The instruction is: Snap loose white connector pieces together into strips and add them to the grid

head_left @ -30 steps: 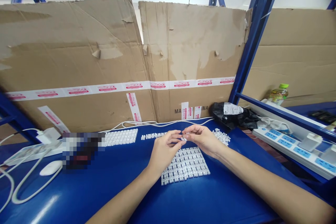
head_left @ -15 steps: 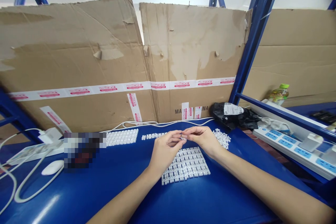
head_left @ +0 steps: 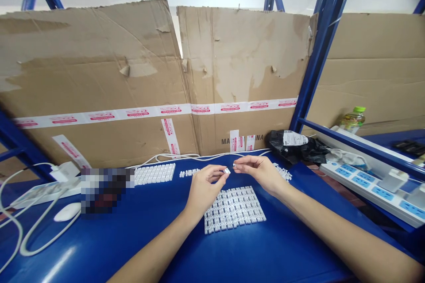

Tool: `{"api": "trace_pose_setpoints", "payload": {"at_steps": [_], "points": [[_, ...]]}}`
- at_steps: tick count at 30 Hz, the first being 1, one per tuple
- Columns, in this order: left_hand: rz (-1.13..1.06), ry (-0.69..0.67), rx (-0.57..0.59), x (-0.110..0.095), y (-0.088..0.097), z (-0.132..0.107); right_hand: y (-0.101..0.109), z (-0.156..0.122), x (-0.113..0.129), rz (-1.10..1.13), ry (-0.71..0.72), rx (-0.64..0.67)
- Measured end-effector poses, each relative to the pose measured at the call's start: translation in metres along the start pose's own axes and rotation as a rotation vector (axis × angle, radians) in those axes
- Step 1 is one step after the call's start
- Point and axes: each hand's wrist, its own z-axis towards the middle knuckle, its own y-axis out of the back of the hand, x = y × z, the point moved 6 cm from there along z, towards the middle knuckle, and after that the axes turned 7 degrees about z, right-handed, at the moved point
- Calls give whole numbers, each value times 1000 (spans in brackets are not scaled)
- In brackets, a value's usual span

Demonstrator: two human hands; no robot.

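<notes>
Over the blue tabletop (head_left: 146,243), left hand (head_left: 204,188) near right hand (head_left: 260,172)

A grid of white pieces (head_left: 236,209) lies flat below them; a loose white pile (head_left: 284,172) sits beside the right hand, partly hidden. Left thumb and fingers pinch a small white block (head_left: 227,171); right fingertips are together on a tinier white bit (head_left: 234,165), just apart from the block

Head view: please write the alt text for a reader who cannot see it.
Two bare hands, slightly apart, each pinch a small white piece over a blue table. A white grid lies nearby; cardboard stands behind.
</notes>
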Motion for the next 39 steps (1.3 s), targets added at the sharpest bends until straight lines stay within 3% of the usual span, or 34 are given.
{"api": "trace_pose_setpoints", "payload": {"at_steps": [5, 9, 31, 39], "points": [[-50, 55, 15, 0, -4, -1, -7, -8, 17, -256, 187, -5], [-48, 42, 26, -3, -6, -2, -12, -10, 19, -395, 258, 49], [-6, 17, 19, -3, -6, -2, -19, -16, 28, -566, 406, 148], [43, -34, -3, -11, -4, -2, -20, -16, 26, -560, 455, 151]]}}
